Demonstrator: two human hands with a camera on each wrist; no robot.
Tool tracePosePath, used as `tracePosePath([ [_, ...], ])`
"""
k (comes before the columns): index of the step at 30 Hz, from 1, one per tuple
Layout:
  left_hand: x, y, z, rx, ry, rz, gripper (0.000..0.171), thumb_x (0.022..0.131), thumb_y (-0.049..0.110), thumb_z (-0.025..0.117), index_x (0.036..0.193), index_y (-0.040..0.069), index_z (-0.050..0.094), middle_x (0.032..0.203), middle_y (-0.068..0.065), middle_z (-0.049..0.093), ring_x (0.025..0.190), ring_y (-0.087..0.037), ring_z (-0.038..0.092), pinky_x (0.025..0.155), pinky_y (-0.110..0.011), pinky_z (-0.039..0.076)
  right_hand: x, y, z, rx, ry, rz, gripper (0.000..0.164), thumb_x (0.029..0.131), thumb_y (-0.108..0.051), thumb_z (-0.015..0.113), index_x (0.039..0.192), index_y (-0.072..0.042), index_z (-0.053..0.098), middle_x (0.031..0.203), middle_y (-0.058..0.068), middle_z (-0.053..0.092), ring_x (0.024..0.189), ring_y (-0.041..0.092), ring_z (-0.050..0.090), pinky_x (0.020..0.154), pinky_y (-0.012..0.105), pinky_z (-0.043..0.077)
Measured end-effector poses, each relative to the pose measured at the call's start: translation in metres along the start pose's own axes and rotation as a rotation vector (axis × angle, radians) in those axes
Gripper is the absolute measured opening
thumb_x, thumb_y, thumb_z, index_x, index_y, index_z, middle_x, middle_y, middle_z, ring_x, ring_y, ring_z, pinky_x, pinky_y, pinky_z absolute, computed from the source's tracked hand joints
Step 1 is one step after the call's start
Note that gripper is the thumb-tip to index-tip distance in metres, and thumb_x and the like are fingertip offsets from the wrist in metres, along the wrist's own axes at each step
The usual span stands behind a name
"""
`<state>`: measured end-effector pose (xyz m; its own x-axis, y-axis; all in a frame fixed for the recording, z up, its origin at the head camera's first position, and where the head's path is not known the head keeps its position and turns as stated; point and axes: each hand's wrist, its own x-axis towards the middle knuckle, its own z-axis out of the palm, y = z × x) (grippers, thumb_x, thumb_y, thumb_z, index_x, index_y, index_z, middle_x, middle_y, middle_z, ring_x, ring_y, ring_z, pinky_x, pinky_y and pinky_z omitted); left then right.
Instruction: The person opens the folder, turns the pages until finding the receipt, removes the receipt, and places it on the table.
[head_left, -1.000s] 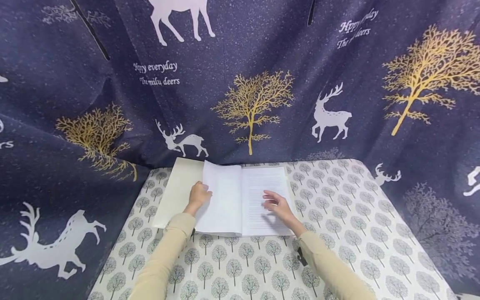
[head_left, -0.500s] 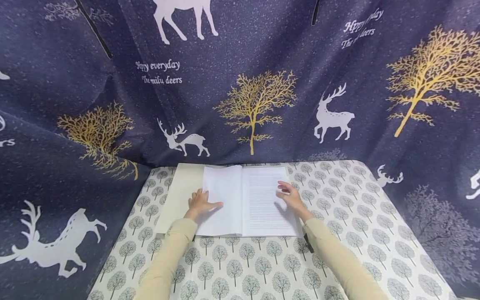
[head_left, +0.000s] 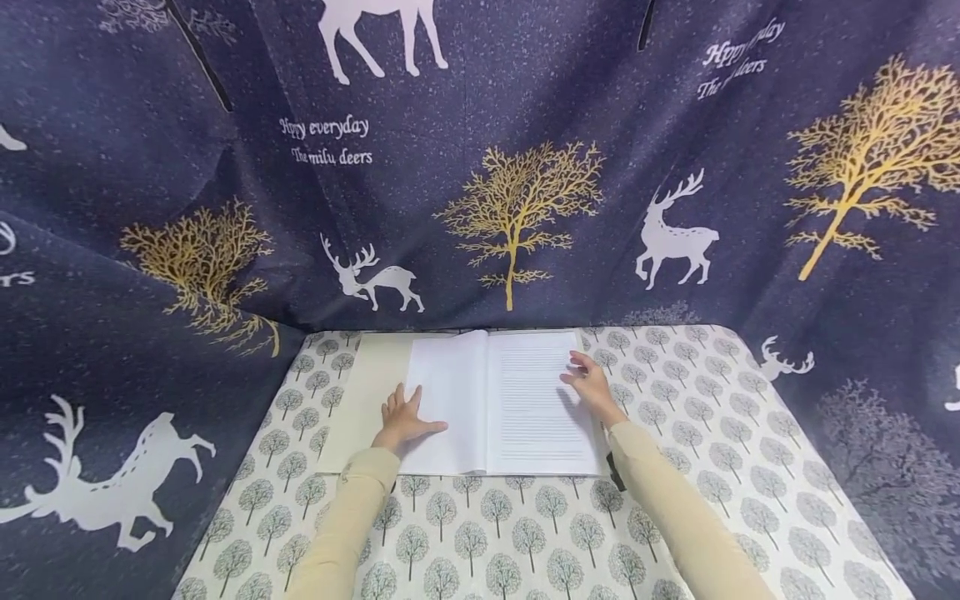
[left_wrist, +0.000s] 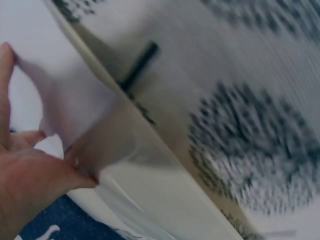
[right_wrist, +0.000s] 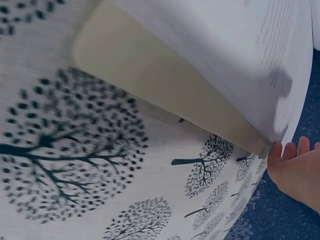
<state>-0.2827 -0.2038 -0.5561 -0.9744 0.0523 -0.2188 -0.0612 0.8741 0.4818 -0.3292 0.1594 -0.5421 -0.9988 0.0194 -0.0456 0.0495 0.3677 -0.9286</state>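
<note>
An open book with white pages and a cream cover lies on the table. Its left page [head_left: 450, 400] is blank, while fine rows of print cover the right page [head_left: 536, 408]. My left hand [head_left: 402, 421] rests with fingers spread over the outer edge of the left page, partly on the cream cover [head_left: 367, 392]. In the left wrist view that page's edge curls up beside the thumb. My right hand [head_left: 592, 387] is at the right page's outer edge, fingers loosely bent; the right wrist view has the fingertips [right_wrist: 276, 150] right at the page and cover edge.
A white tablecloth [head_left: 525, 533] with grey tree prints covers the table. Behind the book hangs a dark blue curtain [head_left: 450, 208] printed with deer and golden trees, close to the table's back edge.
The left hand has let go of the left page's edge and spread out over it, and the raised page has settled lower. My right hand has moved right and away to the right page's outer edge.
</note>
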Motion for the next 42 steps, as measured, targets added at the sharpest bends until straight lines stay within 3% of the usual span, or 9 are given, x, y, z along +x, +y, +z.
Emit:
tracePosePath([
  [7,0.000,0.010,-0.001,-0.102,-0.019,-0.022,0.104,0.078,0.041,0.078,0.154,0.000,0.020,0.164,-0.021,0.003,0.146,-0.055,-0.008,0.115,-0.072,-0.005,0.019,0.004,-0.008,0.025,0.026,0.034,0.071,0.090,-0.007,0.061,0.151,0.002,0.026,0.152,0.028,0.034,0.141,0.043,0.034,0.121,0.049,0.027],
  [16,0.004,-0.004,0.005,-0.240,-0.062,-0.028,0.111,0.077,0.040,0.078,0.156,0.005,0.009,0.165,-0.016,-0.011,0.146,-0.048,-0.023,0.113,-0.067,-0.020,0.026,0.007,-0.006,-0.015,0.015,0.073,0.078,0.090,-0.008,0.062,0.153,0.003,0.018,0.150,0.032,0.034,0.141,0.044,0.034,0.120,0.047,0.029],
  [20,0.007,-0.008,0.008,-0.253,-0.082,-0.034,0.113,0.077,0.045,0.076,0.157,0.011,0.004,0.165,-0.011,-0.016,0.145,-0.044,-0.029,0.112,-0.064,-0.026,0.030,0.005,-0.006,-0.023,0.022,0.078,0.079,0.090,-0.009,0.063,0.154,0.001,0.017,0.150,0.031,0.034,0.140,0.045,0.035,0.119,0.048,0.031],
  [33,0.007,-0.005,0.013,-0.307,-0.001,-0.035,0.112,0.073,0.038,0.081,0.157,0.009,0.013,0.166,-0.013,-0.005,0.147,-0.046,-0.022,0.113,-0.065,-0.023,0.035,0.010,-0.003,-0.026,0.006,0.165,0.082,0.090,-0.016,0.064,0.155,-0.002,0.017,0.155,0.029,0.030,0.144,0.041,0.031,0.121,0.046,0.027],
  [42,0.004,-0.002,0.010,-0.315,-0.006,-0.059,0.111,0.073,0.036,0.082,0.157,0.009,0.013,0.166,-0.013,-0.005,0.147,-0.045,-0.023,0.113,-0.064,-0.023,0.034,0.008,0.003,0.075,0.017,0.140,0.076,0.091,-0.010,0.062,0.154,0.001,0.021,0.158,0.025,0.026,0.148,0.037,0.026,0.123,0.041,0.025],
])
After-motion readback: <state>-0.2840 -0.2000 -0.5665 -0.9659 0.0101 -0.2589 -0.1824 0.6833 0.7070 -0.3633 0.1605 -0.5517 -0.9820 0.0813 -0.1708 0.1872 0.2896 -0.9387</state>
